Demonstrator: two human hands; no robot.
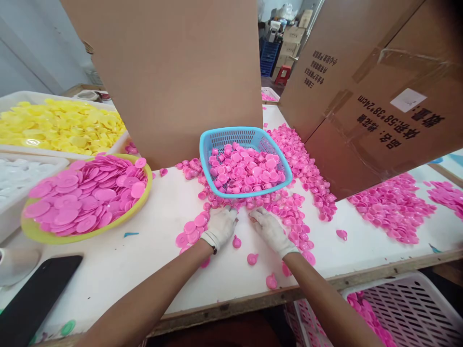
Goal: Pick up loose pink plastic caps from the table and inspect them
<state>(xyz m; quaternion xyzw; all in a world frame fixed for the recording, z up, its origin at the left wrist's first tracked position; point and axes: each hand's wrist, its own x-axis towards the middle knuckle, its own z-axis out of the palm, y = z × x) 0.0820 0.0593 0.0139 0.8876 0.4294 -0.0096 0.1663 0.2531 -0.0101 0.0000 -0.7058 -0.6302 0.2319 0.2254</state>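
Note:
My left hand [221, 226], in a white glove, rests at the table's middle in front of the blue basket [246, 195]. Its fingers are curled among small pink plastic pieces, and what they hold is hidden. My right hand [270, 232], gloved likewise, faces it across a narrow gap with fingers bent together near the pile; I cannot make out anything in them. Small pink toy cups [249, 168] fill the basket, and more lie around it. Pink discs [191, 230] lie beside my left hand. Loose pink pieces with small handles [252, 259] lie between my forearms.
At left stand a yellow bowl [85, 237] of pink discs, a tray of yellow pieces [65, 127] and a black phone [39, 296]. Cardboard [177, 72] rises behind the basket; a large carton [376, 106] stands right. Below the table edge is a white crate [408, 308].

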